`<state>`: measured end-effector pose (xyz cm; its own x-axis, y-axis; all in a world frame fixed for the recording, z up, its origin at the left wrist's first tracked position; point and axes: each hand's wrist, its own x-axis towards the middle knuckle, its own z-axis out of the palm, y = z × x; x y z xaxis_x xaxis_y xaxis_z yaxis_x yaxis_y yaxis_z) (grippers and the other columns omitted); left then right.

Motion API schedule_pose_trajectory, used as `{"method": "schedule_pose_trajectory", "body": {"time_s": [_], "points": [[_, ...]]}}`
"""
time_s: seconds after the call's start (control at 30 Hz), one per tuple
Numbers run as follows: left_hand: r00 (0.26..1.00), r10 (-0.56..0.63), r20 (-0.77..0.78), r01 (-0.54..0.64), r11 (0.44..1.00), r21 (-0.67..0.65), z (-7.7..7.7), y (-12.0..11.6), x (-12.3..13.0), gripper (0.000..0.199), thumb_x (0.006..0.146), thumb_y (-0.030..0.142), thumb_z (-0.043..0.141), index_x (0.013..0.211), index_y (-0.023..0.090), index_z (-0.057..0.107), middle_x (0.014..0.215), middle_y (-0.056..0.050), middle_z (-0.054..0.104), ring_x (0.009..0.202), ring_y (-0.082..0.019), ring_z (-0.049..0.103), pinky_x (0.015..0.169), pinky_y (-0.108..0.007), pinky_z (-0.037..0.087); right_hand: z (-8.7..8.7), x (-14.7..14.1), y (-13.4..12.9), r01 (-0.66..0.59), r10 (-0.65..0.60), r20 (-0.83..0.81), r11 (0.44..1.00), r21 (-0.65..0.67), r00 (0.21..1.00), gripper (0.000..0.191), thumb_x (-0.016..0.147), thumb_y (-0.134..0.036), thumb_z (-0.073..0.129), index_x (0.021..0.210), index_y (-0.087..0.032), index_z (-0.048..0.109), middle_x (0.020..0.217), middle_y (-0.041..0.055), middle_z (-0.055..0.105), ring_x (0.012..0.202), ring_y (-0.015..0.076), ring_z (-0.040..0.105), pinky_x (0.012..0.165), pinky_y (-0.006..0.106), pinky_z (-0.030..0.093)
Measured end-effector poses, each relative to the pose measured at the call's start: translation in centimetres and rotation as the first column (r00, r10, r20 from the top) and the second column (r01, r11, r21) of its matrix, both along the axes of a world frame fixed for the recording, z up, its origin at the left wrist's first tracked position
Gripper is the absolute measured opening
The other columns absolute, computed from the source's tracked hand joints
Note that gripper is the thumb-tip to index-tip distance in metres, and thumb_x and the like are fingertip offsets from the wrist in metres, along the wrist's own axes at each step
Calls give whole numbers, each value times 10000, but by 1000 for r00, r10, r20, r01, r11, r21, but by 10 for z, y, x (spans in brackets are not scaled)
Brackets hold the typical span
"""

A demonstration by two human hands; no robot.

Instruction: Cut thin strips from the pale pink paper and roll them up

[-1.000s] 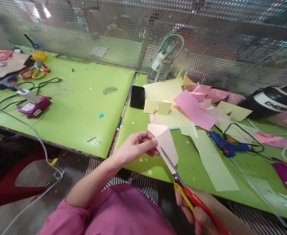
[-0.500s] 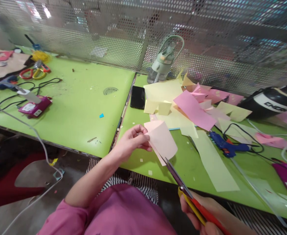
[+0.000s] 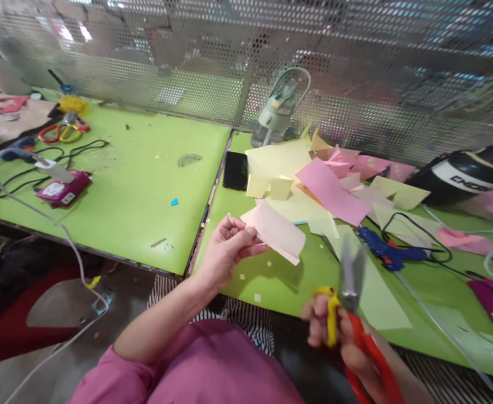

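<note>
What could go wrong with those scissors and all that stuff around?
The scissors in the right hand have bare blades, so they might nick the left hand if it strays close. The pale pink paper is pinched only at one end, so it might bend or slip. The white cord hanging off the green table could perhaps get snagged.
</note>
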<state>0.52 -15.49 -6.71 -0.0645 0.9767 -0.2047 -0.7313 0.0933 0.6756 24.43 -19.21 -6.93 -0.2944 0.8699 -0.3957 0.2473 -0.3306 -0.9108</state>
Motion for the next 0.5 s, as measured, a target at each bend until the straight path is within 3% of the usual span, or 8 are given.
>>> {"method": "schedule_pose_trajectory", "body": {"time_s": [0.07, 0.1, 0.17, 0.27, 0.4, 0.5], "points": [[998, 3, 59, -4, 1000, 16, 2, -6, 10, 357, 690, 311, 815, 761, 186, 488, 736, 48, 625, 702, -79, 646, 719, -231, 590, 8, -21, 9, 47, -42, -30, 982, 182, 999, 465, 667, -581, 762, 844, -262, 474, 1043, 51, 603, 818, 182, 611, 760, 320, 530], [997, -1, 79, -1, 1000, 23, 2, -9, 14, 358, 688, 306, 820, 758, 185, 490, 755, 47, 627, 727, -79, 645, 721, -222, 586, 15, -32, 13, 76, -68, -40, 968, 239, 997, 452, 687, -578, 753, 843, -266, 465, 1059, 44, 599, 873, 188, 613, 798, 314, 520], [995, -19, 97, 17, 1000, 27, 3, -17, 21, 354, 684, 285, 830, 756, 182, 499, 779, 45, 628, 750, -77, 637, 709, -204, 575, 27, -50, 21, 198, -191, -51, 928, 316, 980, 377, 771, -545, 697, 864, -282, 444, 926, -1, 579, 867, 172, 601, 826, 294, 489], [993, -87, 84, 86, 996, 13, -3, -29, 23, 360, 664, 273, 847, 748, 181, 509, 744, 40, 622, 735, -84, 636, 685, -200, 562, 40, -63, 29, 231, -248, 11, 914, 334, 969, 316, 813, -482, 664, 888, -292, 424, 693, -51, 420, 700, 168, 539, 673, 297, 461], [949, -315, 18, 313, 948, 54, -16, -37, 13, 415, 640, 438, 833, 865, 176, 602, 785, -21, 658, 707, -140, 647, 658, -259, 561, 49, -57, 36, 72, -75, 2, 963, 258, 997, 308, 779, -435, 668, 886, -274, 428, 676, -59, 406, 636, 150, 487, 605, 299, 413], [886, -457, -74, 462, 884, 71, -19, -36, 1, 474, 677, 558, 757, 867, 134, 660, 698, -46, 647, 593, -139, 604, 584, -261, 533, 60, -51, 42, -129, 104, 126, 969, 211, 987, 273, 751, -409, 674, 863, -259, 475, 639, -71, 393, 557, 113, 409, 536, 266, 353]]}}
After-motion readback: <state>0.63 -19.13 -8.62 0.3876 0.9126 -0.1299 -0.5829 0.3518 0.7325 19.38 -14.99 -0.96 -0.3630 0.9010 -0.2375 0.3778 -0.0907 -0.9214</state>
